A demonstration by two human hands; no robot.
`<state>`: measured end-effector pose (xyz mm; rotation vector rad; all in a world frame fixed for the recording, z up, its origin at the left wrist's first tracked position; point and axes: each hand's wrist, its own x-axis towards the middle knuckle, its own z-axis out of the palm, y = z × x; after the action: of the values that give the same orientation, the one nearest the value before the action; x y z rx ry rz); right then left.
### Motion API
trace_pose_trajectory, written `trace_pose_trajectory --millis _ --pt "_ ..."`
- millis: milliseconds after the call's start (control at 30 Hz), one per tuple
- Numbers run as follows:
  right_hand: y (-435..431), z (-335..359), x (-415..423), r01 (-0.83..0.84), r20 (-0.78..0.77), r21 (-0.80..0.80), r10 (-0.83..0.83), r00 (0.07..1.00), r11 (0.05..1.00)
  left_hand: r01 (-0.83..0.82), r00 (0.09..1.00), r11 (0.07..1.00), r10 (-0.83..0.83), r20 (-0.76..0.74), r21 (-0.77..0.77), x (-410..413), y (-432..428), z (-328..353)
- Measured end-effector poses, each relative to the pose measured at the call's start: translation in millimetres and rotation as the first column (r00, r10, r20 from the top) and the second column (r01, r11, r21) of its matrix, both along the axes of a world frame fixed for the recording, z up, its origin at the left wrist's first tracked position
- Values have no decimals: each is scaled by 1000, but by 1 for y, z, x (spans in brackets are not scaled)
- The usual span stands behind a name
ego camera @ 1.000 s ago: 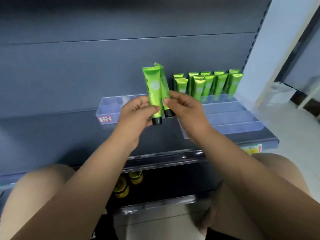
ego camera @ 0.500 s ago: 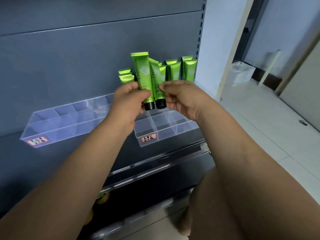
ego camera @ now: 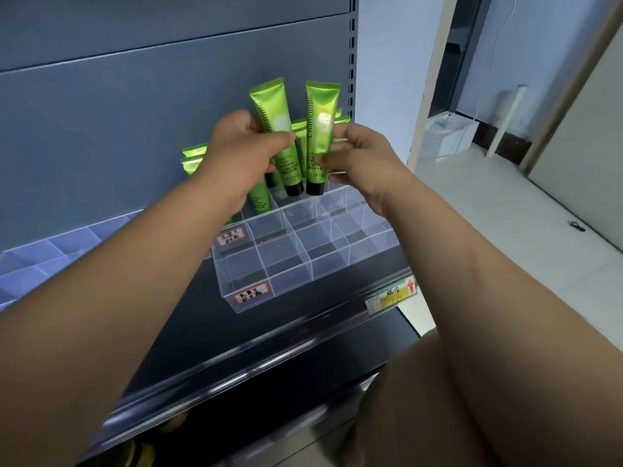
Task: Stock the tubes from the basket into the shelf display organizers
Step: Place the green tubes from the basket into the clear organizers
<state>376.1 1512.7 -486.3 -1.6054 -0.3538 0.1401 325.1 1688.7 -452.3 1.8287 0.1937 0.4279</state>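
Note:
My left hand (ego camera: 241, 156) grips a green tube with a black cap (ego camera: 276, 129), held upright, cap down. My right hand (ego camera: 359, 160) pinches a second green tube (ego camera: 319, 126) beside it, also cap down. Both tubes hang just above the back rows of a clear acrylic organizer (ego camera: 303, 261) with several empty compartments. More green tubes (ego camera: 194, 156) stand in its back rows, partly hidden behind my hands. The basket is out of view.
A second clear organizer (ego camera: 40, 261) sits on the same grey shelf to the left. A yellow price tag (ego camera: 391, 296) is fixed on the shelf's front rail. Tiled floor and a doorway lie to the right. My knee (ego camera: 455, 399) is at the lower right.
The view has swung left and closer to the organizer. The two tubes, held together before, are now apart, one in each hand, lower over the compartments.

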Motion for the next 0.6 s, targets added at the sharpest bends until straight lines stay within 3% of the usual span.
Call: trace_pose_trajectory --millis 300,433,600 --pt "2 -6 23 42 96 87 -50 994 995 -34 999 975 25 47 221 31 10 8" --pt "6 -12 30 27 158 55 -36 987 998 -65 993 943 29 113 328 40 15 10" --pt "12 -17 36 21 152 28 -25 988 999 -17 997 881 -19 73 473 46 15 14"
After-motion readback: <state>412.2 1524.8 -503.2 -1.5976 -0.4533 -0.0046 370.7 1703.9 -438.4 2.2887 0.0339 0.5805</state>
